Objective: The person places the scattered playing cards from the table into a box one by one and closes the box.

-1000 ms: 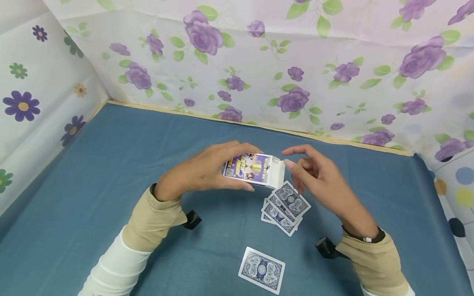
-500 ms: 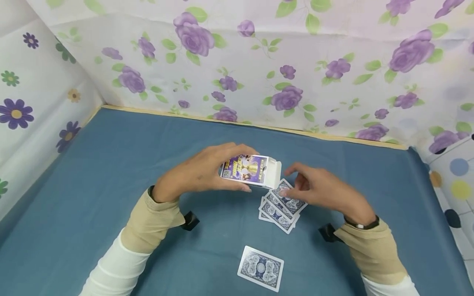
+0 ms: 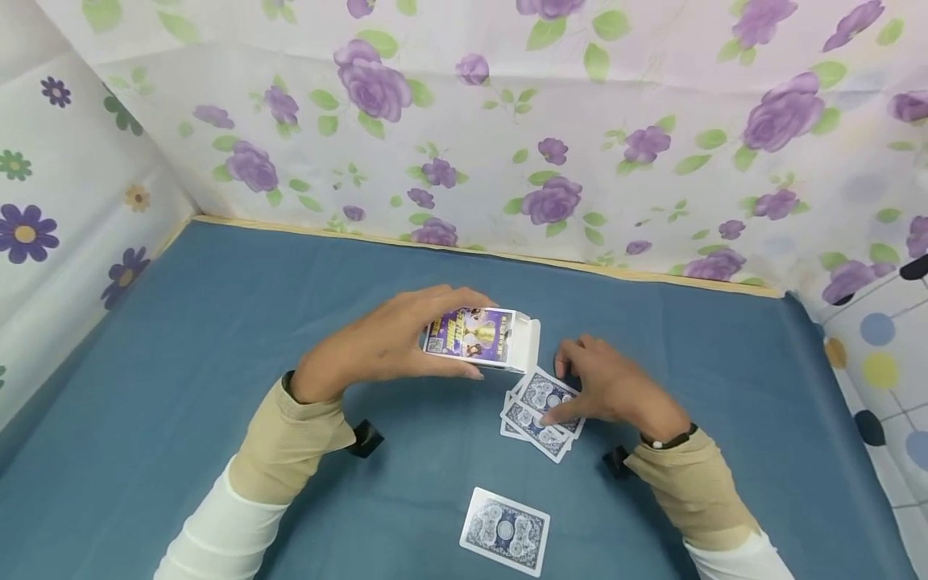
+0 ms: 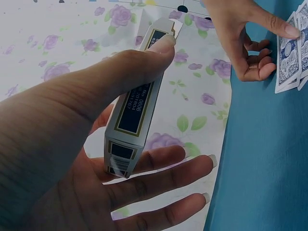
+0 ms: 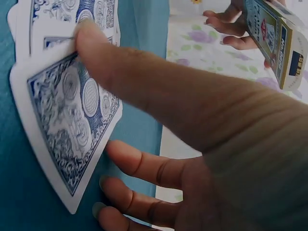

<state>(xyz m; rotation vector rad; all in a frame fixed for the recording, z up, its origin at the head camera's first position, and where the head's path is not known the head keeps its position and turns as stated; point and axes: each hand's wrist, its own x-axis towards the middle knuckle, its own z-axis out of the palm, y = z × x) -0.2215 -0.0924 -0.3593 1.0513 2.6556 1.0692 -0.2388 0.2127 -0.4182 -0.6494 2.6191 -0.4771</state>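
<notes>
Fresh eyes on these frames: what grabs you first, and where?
Probably the purple card box, held in the left hand near the middle of the head view. Just to its right and lower, the thumb of the right hand rests on a spread pile of patterned cards. One single card lies apart, nearer the person.
</notes>
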